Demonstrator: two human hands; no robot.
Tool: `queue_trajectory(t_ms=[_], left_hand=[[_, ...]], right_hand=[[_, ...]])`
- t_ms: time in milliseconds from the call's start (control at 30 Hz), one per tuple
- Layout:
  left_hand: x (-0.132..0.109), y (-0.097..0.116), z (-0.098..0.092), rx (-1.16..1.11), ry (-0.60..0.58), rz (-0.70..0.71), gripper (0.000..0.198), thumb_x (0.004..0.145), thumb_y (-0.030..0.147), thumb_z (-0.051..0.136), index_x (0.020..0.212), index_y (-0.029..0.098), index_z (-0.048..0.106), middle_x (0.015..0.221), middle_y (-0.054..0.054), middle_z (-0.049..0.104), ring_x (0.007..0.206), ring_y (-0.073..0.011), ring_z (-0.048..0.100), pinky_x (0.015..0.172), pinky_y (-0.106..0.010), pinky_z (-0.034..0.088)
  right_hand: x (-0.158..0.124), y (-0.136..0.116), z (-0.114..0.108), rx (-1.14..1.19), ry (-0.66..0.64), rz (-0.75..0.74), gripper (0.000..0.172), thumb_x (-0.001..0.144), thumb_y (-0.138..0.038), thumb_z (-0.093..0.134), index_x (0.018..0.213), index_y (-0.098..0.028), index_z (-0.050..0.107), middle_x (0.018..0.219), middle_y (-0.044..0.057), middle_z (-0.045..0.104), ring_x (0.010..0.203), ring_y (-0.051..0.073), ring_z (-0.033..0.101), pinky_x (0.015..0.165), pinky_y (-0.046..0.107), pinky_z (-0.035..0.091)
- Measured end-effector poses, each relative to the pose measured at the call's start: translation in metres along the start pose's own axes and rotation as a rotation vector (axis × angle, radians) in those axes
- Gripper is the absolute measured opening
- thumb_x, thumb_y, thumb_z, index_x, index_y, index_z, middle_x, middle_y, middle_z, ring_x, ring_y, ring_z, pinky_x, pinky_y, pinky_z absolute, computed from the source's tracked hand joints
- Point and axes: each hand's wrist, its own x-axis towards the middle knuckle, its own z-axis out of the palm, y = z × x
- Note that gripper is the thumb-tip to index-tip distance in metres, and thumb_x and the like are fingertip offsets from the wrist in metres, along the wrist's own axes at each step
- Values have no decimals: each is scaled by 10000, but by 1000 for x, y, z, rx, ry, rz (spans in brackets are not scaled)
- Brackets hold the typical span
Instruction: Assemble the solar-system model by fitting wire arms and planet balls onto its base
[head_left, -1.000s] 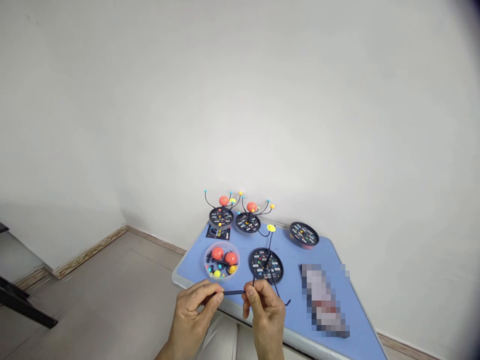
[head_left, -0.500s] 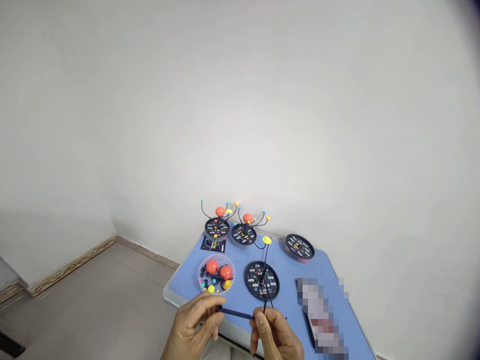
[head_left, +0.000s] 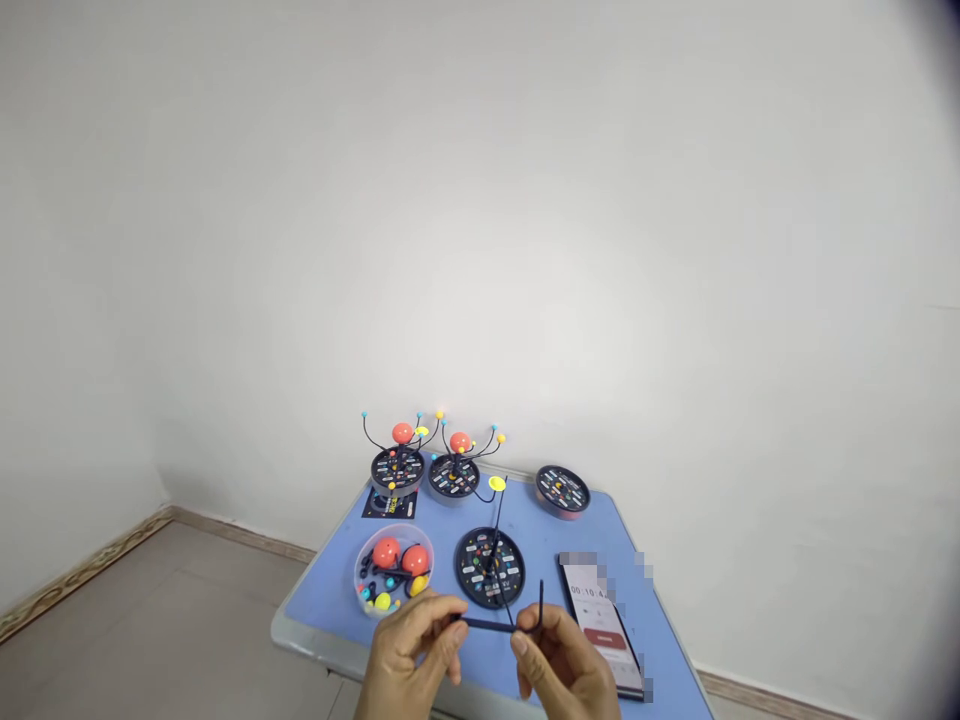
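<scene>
Between my two hands a thin black plastic rod point(head_left: 489, 625) lies almost level above the table's near edge. My left hand point(head_left: 416, 650) pinches its left end with thumb and fingers. At the other end my right hand point(head_left: 566, 665) grips it, and a bent tip of the rod curves upward past the fingers. Just beyond the hands stands a round black base point(head_left: 489, 590) printed with planets, with thin black rods at its centre. Left of that base is a clear round tub point(head_left: 357, 575) of orange balls, small coloured balls and black parts.
Two assembled planet models point(head_left: 398, 470) point(head_left: 454, 476) stand at the back of the blue table point(head_left: 330, 590), the left one by a black printed card point(head_left: 379, 504). Another round base point(head_left: 562, 490) sits at the back right. A phone point(head_left: 600, 610) showing a timer lies at the right.
My view has turned right, so the table appears shifted left. The rod's bent end, held in my right hand, now points up. Both hands keep their grip.
</scene>
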Motion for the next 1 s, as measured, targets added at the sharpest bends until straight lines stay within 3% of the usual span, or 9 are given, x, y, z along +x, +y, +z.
queue_trajectory(t_ms=[133, 233, 467, 600, 733, 1000], left_hand=[[25, -2, 27, 3, -103, -86, 212, 852, 367, 646, 899, 187, 747, 676, 16, 596, 486, -108, 594, 509, -221, 501], [48, -8, 44, -15, -128, -153, 251, 838, 367, 631, 944, 167, 739, 686, 7, 592, 551, -131, 602, 559, -245, 525], [90, -36, 64, 80, -130, -178, 275, 800, 370, 608, 900, 160, 755, 722, -3, 556, 551, -133, 547, 509, -250, 488], [95, -47, 64, 237, -134, -122, 208, 782, 301, 605, 830, 185, 772, 714, -5, 557, 629, -154, 552, 598, -265, 476], [92, -57, 64, 258, -139, -178, 237, 783, 317, 590, 854, 179, 769, 716, 0, 558, 585, -147, 524, 547, -257, 447], [91, -66, 65, 292, -152, -135, 209, 783, 269, 581, 820, 189, 770, 706, -7, 577, 621, -162, 554, 571, -258, 471]], right_hand=[[34, -9, -16, -56, -58, 17, 350, 683, -519, 790, 722, -189, 680, 558, -38, 507, 490, 116, 444, 493, 244, 398], [66, -9, -21, -66, -92, 39, 310, 662, -457, 795, 700, -180, 660, 527, -33, 532, 509, 132, 454, 518, 256, 381], [117, 14, -17, 88, -41, 117, 287, 600, -384, 797, 729, -169, 656, 575, -33, 562, 520, 121, 453, 510, 251, 378], [126, 30, -15, 140, -9, 157, 317, 564, -394, 816, 713, -162, 661, 536, -43, 535, 508, 119, 453, 495, 247, 372], [126, 41, -12, 161, 29, 177, 328, 556, -412, 827, 689, -164, 659, 542, -45, 546, 497, 110, 452, 486, 242, 365], [125, 55, -13, 170, 57, 195, 339, 574, -432, 838, 667, -175, 637, 489, -57, 531, 450, 103, 455, 456, 231, 376]])
